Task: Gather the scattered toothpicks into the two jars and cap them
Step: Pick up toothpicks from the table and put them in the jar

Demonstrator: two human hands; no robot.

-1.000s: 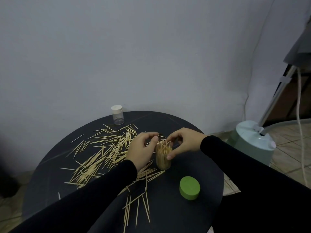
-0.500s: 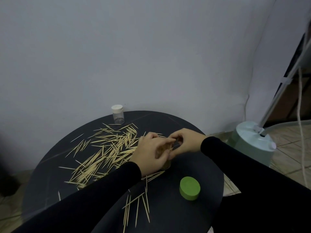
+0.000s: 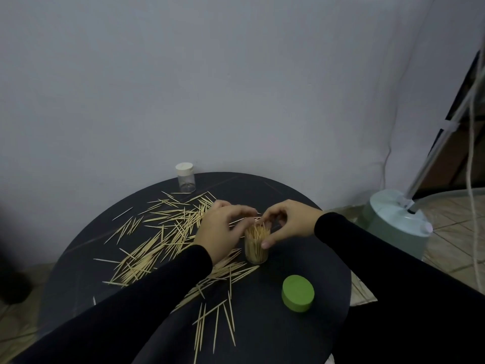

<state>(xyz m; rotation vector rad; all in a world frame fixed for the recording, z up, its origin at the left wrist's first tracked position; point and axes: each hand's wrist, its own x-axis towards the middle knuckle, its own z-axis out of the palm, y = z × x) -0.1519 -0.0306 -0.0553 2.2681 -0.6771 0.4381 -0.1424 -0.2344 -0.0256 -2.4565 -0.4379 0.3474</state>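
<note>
A clear jar (image 3: pixel 256 247) packed with upright toothpicks stands open in the middle of the round black table (image 3: pixel 301 258). My right hand (image 3: pixel 290 224) grips it, thumb on its front wall and fingers curled behind its rim. My left hand (image 3: pixel 223 229) hovers at the jar's left with curled fingers, pinching a toothpick just above the mouth. Several loose toothpicks (image 3: pixel 162 232) lie scattered over the table's left half and front (image 3: pixel 215 324). The green cap (image 3: pixel 298 292) lies at the front right. A small clear jar with a white cap (image 3: pixel 185 177) stands at the back edge.
A grey wall rises close behind the table. To the right on the tiled floor stands a pale green appliance base (image 3: pixel 396 227) with a slanted pole and a hanging cord. The table's rim drops off near the green cap.
My left hand, which covered the jar's top half a second ago, has drawn back to the left, so the toothpick tips in the jar show again. My right hand stays on the jar.
</note>
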